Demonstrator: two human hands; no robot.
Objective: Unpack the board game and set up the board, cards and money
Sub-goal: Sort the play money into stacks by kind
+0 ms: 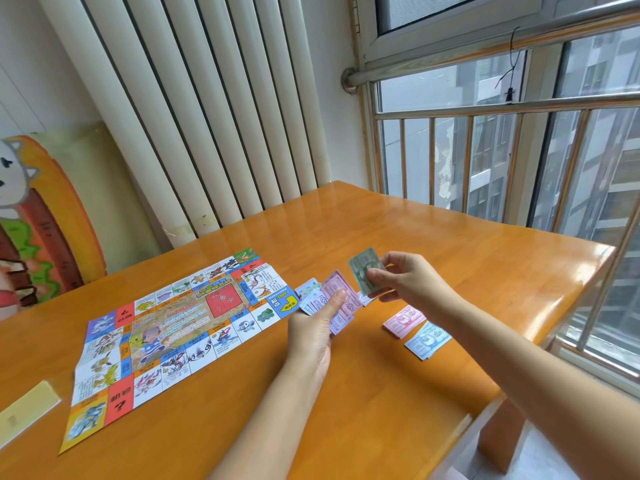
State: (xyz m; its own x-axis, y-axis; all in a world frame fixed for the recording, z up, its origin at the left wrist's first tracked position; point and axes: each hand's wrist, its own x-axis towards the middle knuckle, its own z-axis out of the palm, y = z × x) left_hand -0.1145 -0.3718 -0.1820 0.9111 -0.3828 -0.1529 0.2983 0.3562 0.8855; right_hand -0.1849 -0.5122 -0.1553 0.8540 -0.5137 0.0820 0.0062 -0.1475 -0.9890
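Head: colourful board (180, 336) lies unfolded.

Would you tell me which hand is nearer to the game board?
Left. The left hand, holding notes, is just right of the game board; the right hand, pinching a green note, is farther right.

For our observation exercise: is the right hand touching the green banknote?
Touching. The head view shows the right hand pinching the green banknote; the left hand holds a banknote stack.
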